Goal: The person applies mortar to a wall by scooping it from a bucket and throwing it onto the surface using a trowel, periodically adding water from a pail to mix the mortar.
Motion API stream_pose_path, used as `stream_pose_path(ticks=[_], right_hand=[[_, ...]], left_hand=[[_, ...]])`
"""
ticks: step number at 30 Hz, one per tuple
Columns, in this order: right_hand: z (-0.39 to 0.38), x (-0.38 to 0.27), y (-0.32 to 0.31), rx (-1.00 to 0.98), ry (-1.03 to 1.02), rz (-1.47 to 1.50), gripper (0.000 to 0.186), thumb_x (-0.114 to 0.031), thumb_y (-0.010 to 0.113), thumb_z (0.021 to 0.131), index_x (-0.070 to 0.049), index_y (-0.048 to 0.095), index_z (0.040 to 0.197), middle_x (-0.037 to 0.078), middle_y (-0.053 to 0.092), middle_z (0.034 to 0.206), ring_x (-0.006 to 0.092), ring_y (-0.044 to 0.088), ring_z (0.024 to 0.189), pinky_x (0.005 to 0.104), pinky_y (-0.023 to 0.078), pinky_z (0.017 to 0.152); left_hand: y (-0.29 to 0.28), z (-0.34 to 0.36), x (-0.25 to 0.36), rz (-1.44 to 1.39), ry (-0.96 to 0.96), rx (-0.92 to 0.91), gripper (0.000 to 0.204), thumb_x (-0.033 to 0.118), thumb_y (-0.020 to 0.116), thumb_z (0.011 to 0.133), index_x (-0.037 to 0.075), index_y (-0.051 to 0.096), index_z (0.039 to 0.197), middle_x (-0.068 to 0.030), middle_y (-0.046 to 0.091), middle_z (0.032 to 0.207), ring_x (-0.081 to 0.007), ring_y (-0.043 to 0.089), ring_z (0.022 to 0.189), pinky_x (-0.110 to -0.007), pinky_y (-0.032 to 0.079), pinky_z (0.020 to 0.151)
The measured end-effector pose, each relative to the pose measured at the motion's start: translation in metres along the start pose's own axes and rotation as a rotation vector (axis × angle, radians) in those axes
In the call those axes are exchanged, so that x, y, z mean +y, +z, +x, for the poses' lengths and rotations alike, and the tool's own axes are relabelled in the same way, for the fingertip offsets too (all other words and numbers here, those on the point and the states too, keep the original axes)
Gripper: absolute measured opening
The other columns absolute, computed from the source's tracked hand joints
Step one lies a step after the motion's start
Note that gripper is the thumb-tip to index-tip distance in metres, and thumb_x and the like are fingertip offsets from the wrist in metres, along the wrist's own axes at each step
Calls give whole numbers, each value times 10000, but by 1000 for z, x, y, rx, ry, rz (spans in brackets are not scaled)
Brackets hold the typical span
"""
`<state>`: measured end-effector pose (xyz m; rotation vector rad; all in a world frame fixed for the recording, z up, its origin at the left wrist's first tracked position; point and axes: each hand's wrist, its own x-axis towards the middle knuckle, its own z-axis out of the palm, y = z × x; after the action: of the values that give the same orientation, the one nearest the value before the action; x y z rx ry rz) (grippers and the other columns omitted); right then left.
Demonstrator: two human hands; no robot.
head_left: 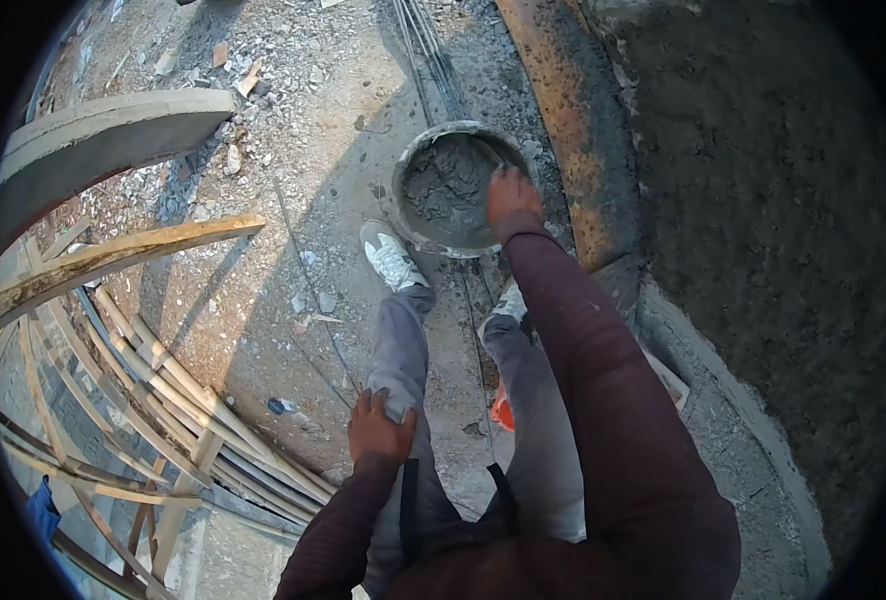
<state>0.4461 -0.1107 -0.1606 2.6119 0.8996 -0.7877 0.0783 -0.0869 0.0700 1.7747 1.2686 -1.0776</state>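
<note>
A round, grey-crusted mortar pan (400, 195) stands on the ground ahead of my feet. Wet grey mortar (448, 185) lies inside it, rough and lumpy on top. At the pan's right side, my right hand (513, 198) is closed over the inner rim. Whatever its fingers grip is hidden by the hand, and I cannot make it out. My left hand (380, 430) rests on my left leg at about the knee, fingers spread against the grey trousers (399, 350), with nothing in it.
Thin steel rods (429, 60) run along the ground beyond the pan. A rusty, mortar-stained board (571, 130) borders the dark plastered surface (763, 200) on the right. Wooden poles (178, 385), a timber beam (128, 255) and a concrete piece (123, 120) occupy the left. An orange object (503, 410) lies between my legs.
</note>
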Motion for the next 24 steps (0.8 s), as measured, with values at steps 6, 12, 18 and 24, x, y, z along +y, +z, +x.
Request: stream_pose_path(ticks=[6,12,18,24], right_hand=[[-57,-63,37,-56,-265,-174,370,-137,639,943,-33,676,1296,150,653,1200,322,730,1052,430,626,847],[-85,-13,-11,-234,-234,158,337,-149,641,953,-102,723,1277,191,680,1247,373,739,1057,474,609,901],[-17,-35,78,-424,107,486,439,-184,729,918,-32,684,1328,197,737,1146,290,756,945,440,603,816],[-37,-80,125,-485,335,1423,482,-214,775,915,-17,710,1350,144,791,988,199,728,672,349,591,644]], left_hand=[[-19,12,-31,43,2,2,654,457,748,908,67,615,1416,-221,530,1513,-414,529,1375,-489,447,1148],[-32,22,-29,98,-22,-66,654,446,761,901,76,615,1421,-225,526,1522,-418,522,1386,-488,444,1158],[-25,32,-22,100,29,-42,629,452,749,909,78,629,1401,-226,555,1483,-424,544,1362,-492,463,1134],[-28,36,-37,55,10,-27,619,457,742,900,63,652,1369,-221,561,1477,-413,554,1346,-487,457,1134]])
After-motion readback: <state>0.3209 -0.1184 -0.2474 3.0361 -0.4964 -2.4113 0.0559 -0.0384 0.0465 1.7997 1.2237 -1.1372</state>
